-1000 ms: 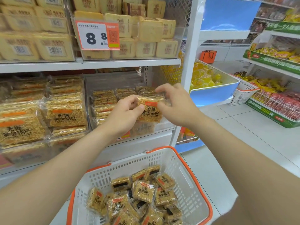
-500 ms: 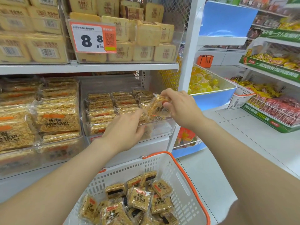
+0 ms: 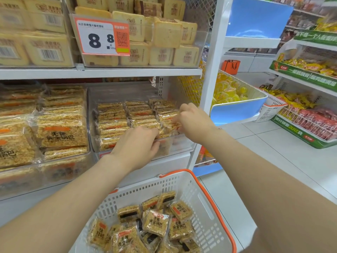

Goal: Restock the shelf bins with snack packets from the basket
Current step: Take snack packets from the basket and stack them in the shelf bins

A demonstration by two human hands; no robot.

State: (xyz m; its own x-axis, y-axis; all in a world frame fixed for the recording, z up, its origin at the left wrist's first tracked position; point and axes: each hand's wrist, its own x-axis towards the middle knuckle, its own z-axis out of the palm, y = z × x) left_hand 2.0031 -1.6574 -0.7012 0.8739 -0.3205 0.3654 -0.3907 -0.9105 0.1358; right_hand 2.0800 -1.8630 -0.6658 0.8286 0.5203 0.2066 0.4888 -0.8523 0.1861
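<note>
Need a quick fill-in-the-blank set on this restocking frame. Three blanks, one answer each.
1. The white basket has an ____ rim.
2. The large digit on the price tag is ____.
3. The left hand and right hand both reach into the clear bin on the shelf ____ that tag.

Missing words: orange; 8; below.

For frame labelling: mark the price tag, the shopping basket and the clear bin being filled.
price tag [image 3: 94, 41], head view, on the large 8.
shopping basket [image 3: 145, 187], head view, on its white back wall.
clear bin [image 3: 182, 143], head view, on its bare front wall, right end.
</note>
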